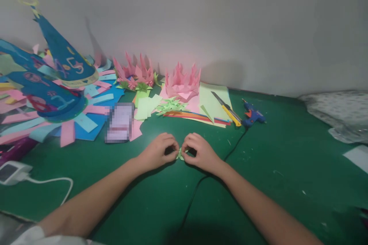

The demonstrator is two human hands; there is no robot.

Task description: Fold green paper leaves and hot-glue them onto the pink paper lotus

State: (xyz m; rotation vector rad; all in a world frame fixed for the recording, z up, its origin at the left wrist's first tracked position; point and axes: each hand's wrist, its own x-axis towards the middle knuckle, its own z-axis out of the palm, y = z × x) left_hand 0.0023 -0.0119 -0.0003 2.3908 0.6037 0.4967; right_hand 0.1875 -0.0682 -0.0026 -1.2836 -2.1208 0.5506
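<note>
Between my two hands, over the middle of the green table [138, 206], is a small light-green paper piece [180, 154] with pointed tips. My left hand [161, 151] pinches its left side between thumb and fingertips. From the other side my right hand [200, 151] pinches it in the same way. The fingers cover most of the piece, so its full shape is hidden. Just beyond my hands lies a pile of light-green star-like paper cutouts [172, 105]. Past them stands a pink paper crown of petals [182, 81].
A yellow utility knife [230, 114] lies on pale green sheets beside a blue glue gun [253, 116], whose black cord runs past my right hand. A phone [120, 122] lies left. Blue cone hats [61, 51] with paper strips fill the far left. Clear plastic [349, 130] sits right.
</note>
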